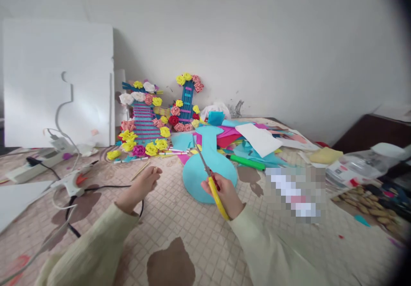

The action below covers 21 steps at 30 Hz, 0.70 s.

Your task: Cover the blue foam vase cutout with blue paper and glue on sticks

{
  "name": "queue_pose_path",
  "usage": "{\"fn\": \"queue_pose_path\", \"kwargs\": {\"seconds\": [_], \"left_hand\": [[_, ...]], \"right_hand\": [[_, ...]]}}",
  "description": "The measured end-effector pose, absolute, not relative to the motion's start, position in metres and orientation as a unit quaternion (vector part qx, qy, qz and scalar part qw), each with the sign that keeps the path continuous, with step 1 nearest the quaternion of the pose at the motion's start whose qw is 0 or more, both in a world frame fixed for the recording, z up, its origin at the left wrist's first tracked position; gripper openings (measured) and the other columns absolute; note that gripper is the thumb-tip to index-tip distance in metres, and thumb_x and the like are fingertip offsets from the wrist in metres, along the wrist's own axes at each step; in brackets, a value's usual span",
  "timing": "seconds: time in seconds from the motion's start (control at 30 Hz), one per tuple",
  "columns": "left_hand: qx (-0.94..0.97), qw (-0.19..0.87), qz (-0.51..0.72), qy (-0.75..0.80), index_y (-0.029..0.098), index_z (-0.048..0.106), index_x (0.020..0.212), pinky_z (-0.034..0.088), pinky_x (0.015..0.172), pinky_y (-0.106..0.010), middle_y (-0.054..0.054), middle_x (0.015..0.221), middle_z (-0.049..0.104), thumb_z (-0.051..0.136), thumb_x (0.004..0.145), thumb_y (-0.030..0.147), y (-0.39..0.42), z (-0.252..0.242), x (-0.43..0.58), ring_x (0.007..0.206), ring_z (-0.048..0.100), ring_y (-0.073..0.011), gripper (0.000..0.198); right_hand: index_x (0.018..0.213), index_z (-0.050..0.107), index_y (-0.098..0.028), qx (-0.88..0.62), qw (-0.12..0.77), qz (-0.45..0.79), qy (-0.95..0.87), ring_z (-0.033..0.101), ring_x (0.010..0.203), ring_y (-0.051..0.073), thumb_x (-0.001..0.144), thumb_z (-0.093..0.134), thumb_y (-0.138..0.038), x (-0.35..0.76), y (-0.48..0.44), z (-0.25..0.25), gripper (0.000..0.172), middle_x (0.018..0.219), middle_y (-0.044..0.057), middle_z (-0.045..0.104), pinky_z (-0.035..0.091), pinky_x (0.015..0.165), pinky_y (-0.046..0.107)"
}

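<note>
My right hand [227, 194] is closed round the yellow and red handle of a pair of scissors [205, 164]. The blades point up and to the left, over a light blue guitar-shaped cutout [197, 181] on the table. To the left, my left hand [146, 185] is held with its fingers curled together; whether anything small is between them I cannot make out. A thin stick [140, 171] lies just behind that hand. Paper scraps [253, 151] in blue, pink and white are piled behind the cutout.
Two flower-trimmed decorations [144, 121] lean near the wall. A green tube-like item [247, 162] lies right of the cutout. White power strips [72, 182] with cords spread across the left side, before a white board [58, 84]. Clear plastic packaging [362, 166] and peanuts [366, 204] are at right.
</note>
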<state>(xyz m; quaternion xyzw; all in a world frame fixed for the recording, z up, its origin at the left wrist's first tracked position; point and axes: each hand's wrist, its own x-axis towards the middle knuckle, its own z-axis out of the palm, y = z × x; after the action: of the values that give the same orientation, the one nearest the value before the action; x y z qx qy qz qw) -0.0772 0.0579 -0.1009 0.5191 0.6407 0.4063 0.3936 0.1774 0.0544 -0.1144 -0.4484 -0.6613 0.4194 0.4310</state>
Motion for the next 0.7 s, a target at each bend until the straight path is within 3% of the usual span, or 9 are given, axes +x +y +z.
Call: {"fn": "queue_pose_path", "kwargs": {"seconds": [0.13, 0.27, 0.4, 0.7], "left_hand": [[0.565, 0.225, 0.334, 0.720, 0.017, 0.051, 0.076, 0.043, 0.071, -0.034, -0.001, 0.073, 0.052, 0.055, 0.076, 0.018, 0.087, -0.106, -0.115, 0.074, 0.053, -0.0185, 0.004], [0.615, 0.132, 0.249, 0.737, 0.014, 0.059, 0.092, 0.043, 0.082, -0.037, -0.006, 0.090, 0.061, 0.057, 0.078, 0.018, 0.101, -0.115, -0.126, 0.088, 0.057, -0.0203, 0.015], [0.635, 0.080, 0.188, 0.745, 0.013, 0.062, 0.097, 0.044, 0.077, -0.033, -0.009, 0.086, 0.067, 0.056, 0.069, 0.020, 0.098, -0.119, -0.128, 0.086, 0.061, -0.0249, 0.030], [0.625, 0.033, 0.157, 0.764, 0.016, 0.066, 0.094, 0.043, 0.071, -0.030, -0.008, 0.085, 0.070, 0.042, 0.081, 0.036, 0.062, -0.098, -0.158, 0.080, 0.063, -0.0237, 0.034]], "right_hand": [[0.068, 0.047, -0.019, -0.452, 0.433, 0.404, -0.667, 0.038, 0.052, 0.010, 0.072, 0.064, -0.046, 0.178, 0.056, -0.113, 0.032, 0.056, -0.005, 0.043, 0.033, 0.050, 0.021], [0.068, 0.047, -0.019, -0.453, 0.444, 0.394, -0.665, 0.038, 0.050, 0.009, 0.071, 0.064, -0.046, 0.179, 0.060, -0.113, 0.032, 0.056, -0.006, 0.043, 0.033, 0.048, 0.020], [0.066, 0.046, -0.019, -0.448, 0.452, 0.395, -0.662, 0.038, 0.049, 0.009, 0.069, 0.063, -0.048, 0.180, 0.061, -0.112, 0.033, 0.054, -0.006, 0.042, 0.033, 0.047, 0.020], [0.068, 0.050, -0.019, -0.464, 0.454, 0.368, -0.666, 0.042, 0.049, 0.010, 0.069, 0.063, -0.046, 0.183, 0.065, -0.113, 0.030, 0.055, -0.005, 0.045, 0.035, 0.048, 0.021]]}}
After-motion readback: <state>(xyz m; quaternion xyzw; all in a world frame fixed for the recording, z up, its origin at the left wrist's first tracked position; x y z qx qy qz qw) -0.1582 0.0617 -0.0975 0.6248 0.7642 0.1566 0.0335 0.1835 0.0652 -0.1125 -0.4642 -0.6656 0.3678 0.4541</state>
